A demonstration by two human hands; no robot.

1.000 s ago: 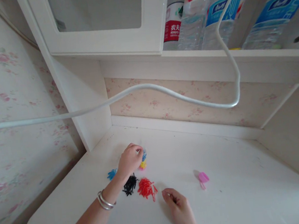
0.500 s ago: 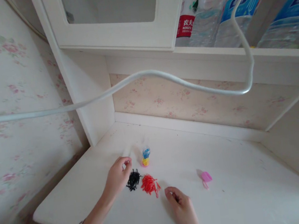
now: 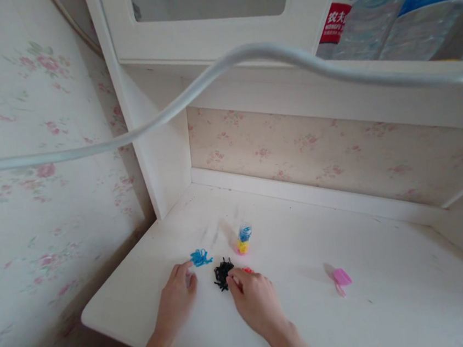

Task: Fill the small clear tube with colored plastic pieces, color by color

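My left hand (image 3: 176,295) rests at a small pile of blue rubber bands (image 3: 201,258), its index fingertip at the pile's edge. Thumb and index are apart, with nothing visible between them. My right hand (image 3: 255,298) reaches to the right edge of a pile of black rubber bands (image 3: 223,276), thumb and fingers drawn together. Whatever its fingertips hold is too small to make out. That hand mostly covers a red pile (image 3: 248,270). Behind the piles, a small clear container (image 3: 244,239) stands upright with blue and yellow bands inside and a pink bottom.
A pink piece with a loop (image 3: 342,278) lies on the white desk (image 3: 305,320) to the right. A pale cable (image 3: 190,92) crosses the view in front of the cabinet (image 3: 209,38). Plastic bottles (image 3: 376,15) fill the shelf at upper right. Flowered wallpaper borders the left side.
My left hand has drawn back toward me, and the blue pile now shows. My right hand has moved left, over the red bands to the black ones. The view has shifted.
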